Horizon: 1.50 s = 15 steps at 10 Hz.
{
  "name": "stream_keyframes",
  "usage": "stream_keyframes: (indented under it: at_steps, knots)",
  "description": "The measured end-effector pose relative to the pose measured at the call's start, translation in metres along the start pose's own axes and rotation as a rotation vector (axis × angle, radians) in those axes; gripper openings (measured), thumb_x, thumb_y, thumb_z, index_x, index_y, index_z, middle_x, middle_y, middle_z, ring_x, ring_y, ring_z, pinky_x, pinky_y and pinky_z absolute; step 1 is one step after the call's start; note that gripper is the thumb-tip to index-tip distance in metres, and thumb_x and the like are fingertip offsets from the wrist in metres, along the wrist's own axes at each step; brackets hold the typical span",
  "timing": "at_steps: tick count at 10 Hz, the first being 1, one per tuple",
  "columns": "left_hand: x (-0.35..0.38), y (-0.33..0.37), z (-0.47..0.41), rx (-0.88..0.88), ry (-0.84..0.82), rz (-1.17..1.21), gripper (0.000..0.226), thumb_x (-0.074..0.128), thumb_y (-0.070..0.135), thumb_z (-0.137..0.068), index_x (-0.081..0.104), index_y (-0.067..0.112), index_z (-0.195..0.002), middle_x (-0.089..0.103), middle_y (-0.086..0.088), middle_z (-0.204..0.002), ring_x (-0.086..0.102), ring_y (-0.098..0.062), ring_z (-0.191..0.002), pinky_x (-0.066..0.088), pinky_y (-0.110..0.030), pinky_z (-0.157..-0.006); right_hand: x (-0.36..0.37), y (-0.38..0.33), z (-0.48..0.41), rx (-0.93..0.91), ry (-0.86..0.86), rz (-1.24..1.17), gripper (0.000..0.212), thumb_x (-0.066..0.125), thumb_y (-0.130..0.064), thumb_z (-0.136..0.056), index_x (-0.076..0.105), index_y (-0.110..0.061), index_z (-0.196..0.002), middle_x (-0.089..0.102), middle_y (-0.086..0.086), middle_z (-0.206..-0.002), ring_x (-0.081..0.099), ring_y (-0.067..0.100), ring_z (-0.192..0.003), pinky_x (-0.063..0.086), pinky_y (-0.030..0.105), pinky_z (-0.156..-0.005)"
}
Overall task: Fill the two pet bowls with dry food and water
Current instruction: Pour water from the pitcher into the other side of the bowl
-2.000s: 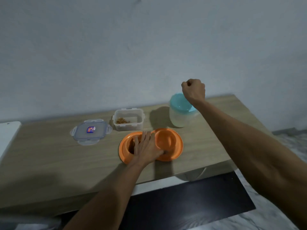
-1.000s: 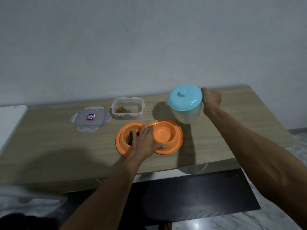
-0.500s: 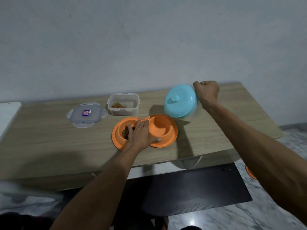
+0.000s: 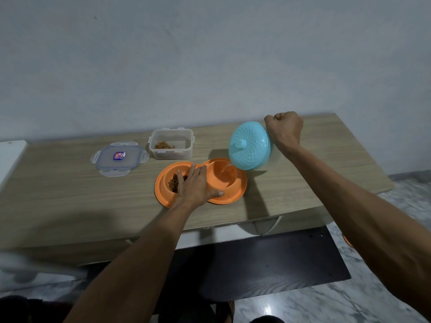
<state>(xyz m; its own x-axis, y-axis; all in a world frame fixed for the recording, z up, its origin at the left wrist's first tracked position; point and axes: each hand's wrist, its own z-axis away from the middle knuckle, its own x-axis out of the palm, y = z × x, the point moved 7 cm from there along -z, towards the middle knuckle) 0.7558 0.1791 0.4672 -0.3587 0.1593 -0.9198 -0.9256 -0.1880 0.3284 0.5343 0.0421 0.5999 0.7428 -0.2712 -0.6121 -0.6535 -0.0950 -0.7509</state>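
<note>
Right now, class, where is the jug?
In the head view the jug hangs tilted right of centre, gripped by the right hand, its lip over the right bowl, right of the food box.

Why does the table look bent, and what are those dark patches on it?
Head view: the wide lens bows the table at its front edge. Head view: the tilted blue jug casts a shadow beside the orange bowl, and a broad soft one lies near left. Head view: the bottom-left corner is blurred.
</note>
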Motion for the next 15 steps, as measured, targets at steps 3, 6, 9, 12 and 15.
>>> stream_keyframes:
  at_steps: [3,6,9,12,15]
  knots:
    - [0.001,-0.001,-0.001,0.001,0.010,0.016,0.108,0.066,0.068,-0.074,0.018,0.016,-0.155,0.025,-0.002,-0.161,0.004,-0.023,-0.152,-0.004,-0.061,-0.117,0.000,-0.007,0.003,-0.024,0.005,0.000,0.041,0.054,-0.015,-0.073,0.029,-0.013,-0.041,0.016,0.000,-0.042,0.015,0.017,-0.045,0.027,0.027,-0.048]
    - [0.000,-0.001,0.000,-0.005,0.003,0.009,0.108,0.065,0.069,-0.074,0.018,0.016,-0.155,0.023,-0.002,-0.162,0.003,-0.022,-0.153,-0.005,-0.061,-0.117,0.001,-0.007,0.002,-0.022,-0.002,-0.016,0.041,0.055,-0.016,-0.075,0.033,-0.014,-0.040,0.022,-0.002,-0.040,0.019,0.014,-0.041,0.029,0.025,-0.050]
    - [0.000,0.000,0.000,-0.006,0.001,-0.001,0.109,0.064,0.069,-0.075,0.015,0.015,-0.156,0.021,-0.003,-0.162,0.002,-0.022,-0.153,-0.004,-0.061,-0.117,-0.001,-0.011,0.000,-0.038,0.012,-0.023,0.042,0.054,-0.015,-0.075,0.032,-0.014,-0.040,0.021,-0.003,-0.038,0.019,0.015,-0.040,0.031,0.025,-0.054]
    - [0.001,-0.001,0.000,0.000,0.000,-0.001,0.109,0.064,0.069,-0.075,0.016,0.015,-0.155,0.021,-0.003,-0.162,0.001,-0.022,-0.153,-0.003,-0.062,-0.117,-0.004,-0.015,-0.001,-0.047,0.012,0.000,0.042,0.054,-0.015,-0.074,0.029,-0.013,-0.040,0.018,-0.001,-0.040,0.016,0.016,-0.043,0.027,0.027,-0.048]
    - [0.001,-0.001,-0.001,-0.001,0.002,-0.004,0.108,0.064,0.069,-0.075,0.016,0.015,-0.156,0.021,-0.003,-0.162,0.002,-0.022,-0.153,-0.004,-0.062,-0.117,-0.006,-0.017,-0.002,-0.045,0.014,-0.003,0.041,0.054,-0.015,-0.074,0.031,-0.012,-0.040,0.019,0.000,-0.040,0.016,0.016,-0.042,0.026,0.026,-0.046]
